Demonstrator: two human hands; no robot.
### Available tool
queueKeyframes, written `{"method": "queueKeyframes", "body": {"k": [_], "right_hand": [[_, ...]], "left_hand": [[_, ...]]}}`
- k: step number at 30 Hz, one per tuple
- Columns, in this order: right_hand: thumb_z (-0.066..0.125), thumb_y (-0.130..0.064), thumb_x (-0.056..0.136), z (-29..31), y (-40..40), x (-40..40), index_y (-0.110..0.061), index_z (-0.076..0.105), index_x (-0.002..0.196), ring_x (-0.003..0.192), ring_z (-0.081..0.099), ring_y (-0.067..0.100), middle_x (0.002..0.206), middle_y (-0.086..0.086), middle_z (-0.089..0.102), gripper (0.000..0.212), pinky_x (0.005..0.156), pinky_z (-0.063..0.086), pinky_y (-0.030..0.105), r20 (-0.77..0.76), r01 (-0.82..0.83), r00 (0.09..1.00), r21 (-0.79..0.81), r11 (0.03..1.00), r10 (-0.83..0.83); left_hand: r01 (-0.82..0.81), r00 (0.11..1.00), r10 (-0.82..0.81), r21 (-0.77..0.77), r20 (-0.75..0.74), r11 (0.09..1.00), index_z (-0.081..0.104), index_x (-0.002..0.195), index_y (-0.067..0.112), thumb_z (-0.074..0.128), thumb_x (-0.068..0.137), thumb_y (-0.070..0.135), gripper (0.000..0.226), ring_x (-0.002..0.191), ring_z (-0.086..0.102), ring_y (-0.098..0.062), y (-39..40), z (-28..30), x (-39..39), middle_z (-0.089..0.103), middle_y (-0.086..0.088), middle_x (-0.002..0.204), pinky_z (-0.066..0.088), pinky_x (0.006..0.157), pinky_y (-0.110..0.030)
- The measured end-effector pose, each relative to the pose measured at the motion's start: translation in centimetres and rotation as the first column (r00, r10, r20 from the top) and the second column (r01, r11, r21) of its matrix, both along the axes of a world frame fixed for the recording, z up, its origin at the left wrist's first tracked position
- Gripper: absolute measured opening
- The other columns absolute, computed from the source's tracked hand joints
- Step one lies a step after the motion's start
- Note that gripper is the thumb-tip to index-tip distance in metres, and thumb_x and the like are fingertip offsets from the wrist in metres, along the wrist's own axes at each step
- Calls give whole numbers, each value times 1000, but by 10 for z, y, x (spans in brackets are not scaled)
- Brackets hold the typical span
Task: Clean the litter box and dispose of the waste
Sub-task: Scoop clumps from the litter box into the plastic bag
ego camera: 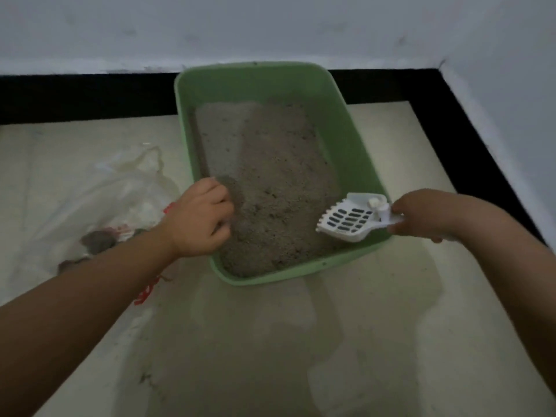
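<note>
Right hand (pixel 421 213) has the scoop (pixel 350 219) pinched by its handle, fingers curled round it, the slotted head hanging over the box's near right corner with nothing visible in it. Left hand (pixel 200 218) sits on the left rim of the box (pixel 346 121), fingers curled down over the edge toward the litter (pixel 270 176), and it looks like it's steadying the box, though whether it truly grips the rim or just rests there I cannot tell. The two hands are well apart, one at each side.

The green box sits on the floor (pixel 270 341) against the wall (pixel 270 25), litter spread grey and uneven, with a darker lump just beside the left fingers. Off to the left lies a clear bag (pixel 99 200) with dark clumps already in it.

The risks, as I judge them: the bag is slumped flat, mouth not held open, so a loaded scoop could tip waste onto the floor. A fast dig could flick litter over the low rim. And those left fingers are close to the lump, so they could get soiled.
</note>
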State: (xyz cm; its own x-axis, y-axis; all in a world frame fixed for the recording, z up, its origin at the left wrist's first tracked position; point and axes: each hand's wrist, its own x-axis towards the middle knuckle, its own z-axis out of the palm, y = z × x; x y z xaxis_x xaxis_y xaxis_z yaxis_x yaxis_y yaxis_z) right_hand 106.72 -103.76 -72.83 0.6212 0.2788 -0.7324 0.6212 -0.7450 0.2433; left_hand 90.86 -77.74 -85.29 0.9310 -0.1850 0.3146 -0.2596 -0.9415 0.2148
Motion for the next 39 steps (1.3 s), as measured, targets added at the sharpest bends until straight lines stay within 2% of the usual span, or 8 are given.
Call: {"method": "queueKeyframes", "body": {"k": [4, 9, 14, 21, 25, 30, 36, 39], "right_hand": [[43, -23, 94, -22, 10, 1, -15, 56, 93, 78, 54, 18, 97, 6, 63, 15, 68, 41, 23, -10, -118, 993, -83, 990, 117], [42, -26, 94, -41, 25, 5, -20, 56, 114, 86, 51, 17, 103, 4, 59, 25, 71, 37, 24, -49, -117, 992, -46, 992, 115], [42, -23, 96, -55, 33, 10, -11, 55, 122, 105, 59, 25, 120, 11, 61, 31, 77, 36, 23, -116, -101, 988, -5, 995, 100], [43, -23, 96, -91, 63, -15, -11, 45, 131, 109, 57, 26, 123, 13, 59, 37, 85, 43, 30, -49, -175, 979, 306, 936, 199], [40, -21, 98, -114, 84, -25, -8, 46, 129, 108, 56, 30, 123, 15, 57, 35, 88, 43, 34, -45, -105, 989, 433, 895, 138], [42, -23, 97, -121, 77, -21, -8, 52, 124, 103, 57, 29, 118, 16, 60, 32, 83, 43, 33, -8, -90, 993, 561, 823, 114], [56, -8, 89, -100, 61, -10, 4, 62, 113, 92, 63, 37, 103, 27, 67, 28, 74, 43, 35, 103, -47, 994, 756, 653, -48], [58, -7, 88, -87, 50, 2, -4, 60, 122, 103, 62, 36, 113, 22, 66, 34, 83, 44, 35, 135, -46, 988, 729, 683, -77]], "left_hand": [[-25, 999, 25, -3, 41, 1000, 51, 57, 4, 40, 72, 21, 25, 73, 33, -24, 19, -7, -6, 49, -14, 60, 32, 82, -35], [-10, 994, 15, -46, 110, 999, 33, 73, 14, 34, 74, 20, 5, 72, 33, -25, 17, -19, -1, 46, -14, 61, 31, 87, -37], [-4, 987, 16, -73, 157, 997, 34, 75, 15, 33, 73, 20, 5, 72, 33, -25, 19, -24, 1, 45, -15, 60, 32, 87, -35], [-15, 988, 29, -92, 153, 996, 36, 73, 13, 33, 72, 20, 7, 72, 34, -25, 19, -26, 1, 47, -15, 61, 31, 90, -36], [-46, 991, 57, -93, 124, 995, 51, 62, 3, 34, 72, 19, 26, 71, 33, -25, 18, -24, 2, 48, -16, 60, 31, 87, -35], [-45, 993, 56, -106, 105, 993, 44, 70, 9, 34, 70, 20, 14, 69, 32, -24, 17, -23, 0, 47, -13, 61, 31, 86, -35], [-98, 989, 102, -48, 109, 994, 56, 57, 3, 35, 66, 21, 29, 70, 31, -23, 16, -19, 0, 49, -13, 58, 32, 88, -36], [-108, 985, 112, -38, 129, 993, 55, 56, 3, 35, 64, 21, 28, 69, 30, -23, 16, -18, -1, 50, -13, 57, 31, 89, -36]]}}
